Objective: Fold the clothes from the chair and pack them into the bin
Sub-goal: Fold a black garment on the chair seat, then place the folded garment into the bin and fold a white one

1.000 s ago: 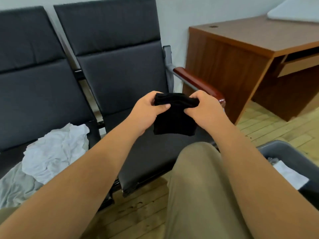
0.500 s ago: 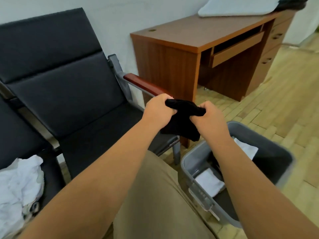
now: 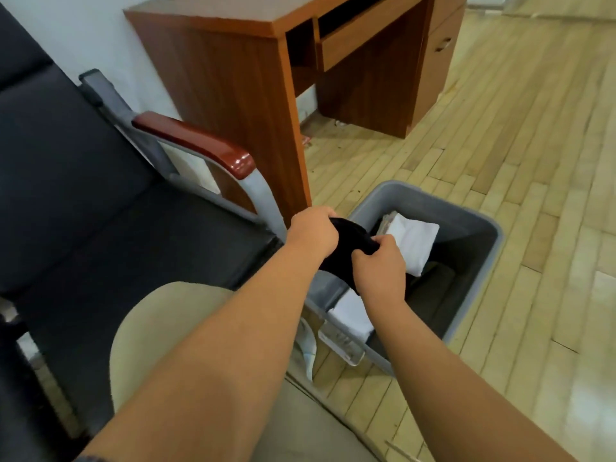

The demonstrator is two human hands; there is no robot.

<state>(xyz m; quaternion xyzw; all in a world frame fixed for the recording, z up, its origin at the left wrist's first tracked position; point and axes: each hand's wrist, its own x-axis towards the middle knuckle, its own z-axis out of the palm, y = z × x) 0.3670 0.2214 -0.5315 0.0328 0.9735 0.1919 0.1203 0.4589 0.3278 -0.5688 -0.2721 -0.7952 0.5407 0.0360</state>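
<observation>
- Left hand (image 3: 311,231) and right hand (image 3: 380,271): fingers curled, both gripping the black garment (image 3: 351,240) along its top edge.
- Garment hangs over the grey bin (image 3: 490,225), at its near-left rim.
- In bin: white folded clothes (image 3: 415,241), with dark free room at the right.
- Chair armrest (image 3: 193,141) just left of bin; open wood floor (image 3: 516,145) beyond.

The bin (image 3: 473,233) sits right of the chair (image 3: 133,235), before the desk (image 3: 233,78).
</observation>
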